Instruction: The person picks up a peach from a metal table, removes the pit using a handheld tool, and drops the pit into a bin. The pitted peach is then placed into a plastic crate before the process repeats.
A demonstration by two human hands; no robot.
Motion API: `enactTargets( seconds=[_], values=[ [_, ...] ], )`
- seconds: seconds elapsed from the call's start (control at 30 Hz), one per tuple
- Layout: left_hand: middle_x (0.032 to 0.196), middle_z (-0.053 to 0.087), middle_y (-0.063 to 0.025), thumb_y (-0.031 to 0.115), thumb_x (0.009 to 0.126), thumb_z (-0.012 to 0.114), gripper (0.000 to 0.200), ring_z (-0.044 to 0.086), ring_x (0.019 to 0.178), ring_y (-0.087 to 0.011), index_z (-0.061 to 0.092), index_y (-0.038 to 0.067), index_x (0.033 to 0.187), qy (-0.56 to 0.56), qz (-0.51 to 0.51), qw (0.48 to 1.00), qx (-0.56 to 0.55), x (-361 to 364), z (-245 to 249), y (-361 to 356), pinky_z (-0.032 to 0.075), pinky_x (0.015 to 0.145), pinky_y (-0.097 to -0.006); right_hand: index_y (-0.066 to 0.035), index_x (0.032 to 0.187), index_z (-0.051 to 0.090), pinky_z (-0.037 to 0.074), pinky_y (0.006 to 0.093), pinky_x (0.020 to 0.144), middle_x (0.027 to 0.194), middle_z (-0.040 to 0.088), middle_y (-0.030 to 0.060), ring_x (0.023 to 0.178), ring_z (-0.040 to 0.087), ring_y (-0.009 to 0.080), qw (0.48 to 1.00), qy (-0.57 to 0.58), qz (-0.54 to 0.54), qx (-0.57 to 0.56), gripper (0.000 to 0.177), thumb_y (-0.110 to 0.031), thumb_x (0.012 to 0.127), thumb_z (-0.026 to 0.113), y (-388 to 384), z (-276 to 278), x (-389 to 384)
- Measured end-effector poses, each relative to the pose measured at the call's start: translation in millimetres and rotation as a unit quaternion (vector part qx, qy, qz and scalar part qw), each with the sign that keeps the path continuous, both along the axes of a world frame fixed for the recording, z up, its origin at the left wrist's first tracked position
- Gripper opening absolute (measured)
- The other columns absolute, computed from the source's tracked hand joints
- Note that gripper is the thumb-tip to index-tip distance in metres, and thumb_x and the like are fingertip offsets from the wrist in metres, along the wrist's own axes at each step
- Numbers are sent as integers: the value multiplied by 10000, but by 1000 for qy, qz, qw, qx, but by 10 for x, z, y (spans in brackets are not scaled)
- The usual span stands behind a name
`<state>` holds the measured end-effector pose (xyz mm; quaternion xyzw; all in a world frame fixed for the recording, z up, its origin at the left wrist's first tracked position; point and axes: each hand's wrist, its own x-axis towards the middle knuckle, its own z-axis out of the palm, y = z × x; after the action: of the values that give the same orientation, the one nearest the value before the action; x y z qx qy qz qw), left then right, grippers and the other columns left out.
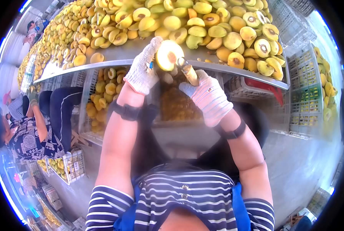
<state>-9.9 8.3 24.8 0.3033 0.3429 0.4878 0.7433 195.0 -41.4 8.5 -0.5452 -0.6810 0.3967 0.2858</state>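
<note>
My left hand (143, 71), in a white knitted glove, grips a halved yellow peach (166, 54) from its left side, cut face toward me and brightly lit. A brownish pit area shows at the middle of the cut face. My right hand (211, 99), also gloved, is wrapped round the wooden handle of a pitting tool (190, 74). The tool's metal tip reaches the lower right edge of the peach half. Both hands are over the near edge of a metal table (118, 54) heaped with peach halves (197, 31), many with pits still in them.
Below the table edge, a crate (88, 86) holds peach halves. A red object (262, 85) lies on a crate to the right. More crates (305, 96) stand at the far right. A co-worker (33, 131) sits at the left, near a crate of fruit (75, 166).
</note>
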Motion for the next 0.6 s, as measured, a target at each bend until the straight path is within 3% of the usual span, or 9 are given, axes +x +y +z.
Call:
enactTargets(
  seconds=[0.07, 0.13, 0.17, 0.37, 0.43, 0.47, 0.5, 0.53, 0.6],
  values=[
    [1109, 693, -143, 440, 1004, 536, 488, 668, 1024, -247, 604, 0, 1204, -10, 42, 999, -17, 56, -109, -87, 537, 909, -343, -31, 955, 588, 508, 468, 691, 816, 666, 224, 795, 637, 427, 999, -49, 8, 20, 361, -361, 874, 710, 1, 42, -47],
    [1169, 681, -133, 389, 1045, 470, 452, 636, 1097, -210, 598, -5, 1226, 223, 75, 950, 206, 42, -270, -134, 508, 957, -320, -34, 951, 578, 505, 470, 683, 800, 661, 219, 783, 633, 426, 990, -102, 46, 85, 340, -343, 880, 701, 42, -81, -59],
    [1169, 681, -133, 389, 1045, 470, 452, 636, 1097, -210, 598, -5, 1226, 222, 76, 951, 203, 30, -323, -128, 508, 957, -320, -37, 947, 569, 501, 472, 674, 784, 655, 215, 770, 629, 426, 973, -151, 82, 153, 319, -325, 886, 692, 57, -130, -63],
    [1174, 683, -133, 308, 1067, 431, 388, 644, 1069, -203, 605, -15, 1194, 261, 40, 940, 218, 29, -274, -166, 503, 976, -326, -25, 963, 545, 500, 464, 662, 760, 646, 213, 749, 626, 419, 963, -205, 107, 138, 292, -288, 907, 661, 8, -176, -84],
    [1136, 696, -126, 314, 1059, 437, 383, 653, 1047, -206, 632, -8, 1129, 139, 23, 965, 221, 43, -293, -171, 508, 959, -326, -26, 954, 553, 502, 459, 664, 751, 645, 201, 747, 634, 407, 971, -203, 95, 88, 277, -278, 908, 657, -32, -100, -127],
    [1136, 696, -126, 314, 1059, 437, 383, 653, 1047, -206, 632, -8, 1129, 139, 23, 966, 218, 22, -268, -147, 508, 959, -326, -26, 945, 560, 505, 454, 665, 741, 643, 189, 745, 642, 394, 976, -198, 80, 43, 262, -269, 910, 654, -46, -80, -142],
    [1130, 698, -124, 321, 1055, 443, 383, 657, 1037, -207, 637, -2, 1117, 314, -32, 897, 310, -23, -218, -90, 511, 941, -322, -26, 945, 560, 505, 454, 665, 741, 643, 189, 745, 642, 394, 976, -197, 80, 40, 262, -269, 910, 654, -49, -159, -137],
    [1123, 700, -123, 329, 1050, 448, 383, 660, 1026, -208, 642, 3, 1105, 475, -86, 785, 388, -62, -165, -36, 513, 923, -318, -23, 953, 581, 507, 435, 659, 732, 638, 171, 731, 648, 374, 969, -202, 124, 72, 238, -247, 911, 648, -47, -297, -127],
    [1119, 700, -118, 337, 1043, 460, 383, 659, 1020, -196, 641, 6, 1104, 477, -134, 771, 399, -91, -30, 59, 513, 907, -312, -19, 961, 601, 510, 417, 652, 723, 632, 153, 717, 653, 353, 959, -208, 166, 99, 216, -225, 913, 643, -50, -373, -110]
  ],
)
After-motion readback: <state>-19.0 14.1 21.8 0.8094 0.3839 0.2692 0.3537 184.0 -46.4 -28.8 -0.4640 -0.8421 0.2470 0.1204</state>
